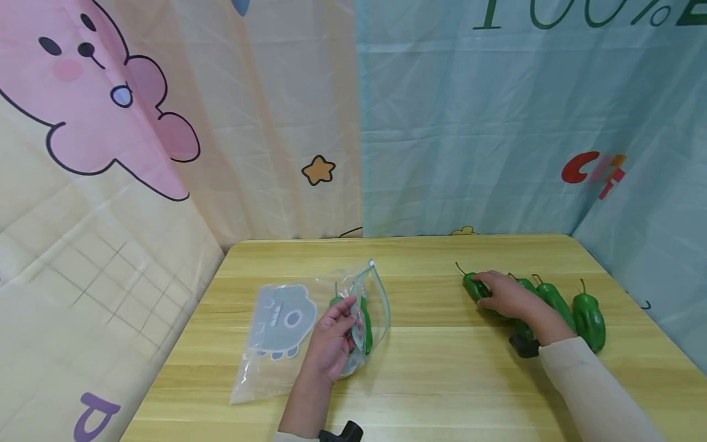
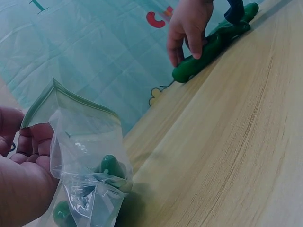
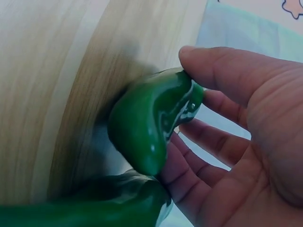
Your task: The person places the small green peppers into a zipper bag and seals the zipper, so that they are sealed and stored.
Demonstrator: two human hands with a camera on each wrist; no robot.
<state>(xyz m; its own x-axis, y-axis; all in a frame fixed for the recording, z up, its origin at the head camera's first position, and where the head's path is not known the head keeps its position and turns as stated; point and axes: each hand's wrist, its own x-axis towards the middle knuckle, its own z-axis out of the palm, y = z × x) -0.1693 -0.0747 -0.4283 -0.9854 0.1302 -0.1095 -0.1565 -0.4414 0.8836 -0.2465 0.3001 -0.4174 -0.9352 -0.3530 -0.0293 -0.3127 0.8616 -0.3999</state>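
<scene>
A clear zip bag with a grey-blue cartoon print lies on the table, its mouth toward the right. My left hand pinches the bag's rim and holds it up. Inside the bag are green peppers, partly hidden by plastic glare and the hand. To the right, my right hand grips a glossy green pepper between thumb and fingers, its thin stem pointing away. Beside that hand lie several more green peppers in a row, some partly covered by the hand and wrist.
The light wood table has bare surface between the bag and the peppers. Printed curtains hang behind the table's far edge and along both sides. A black strap device sits on the right wrist.
</scene>
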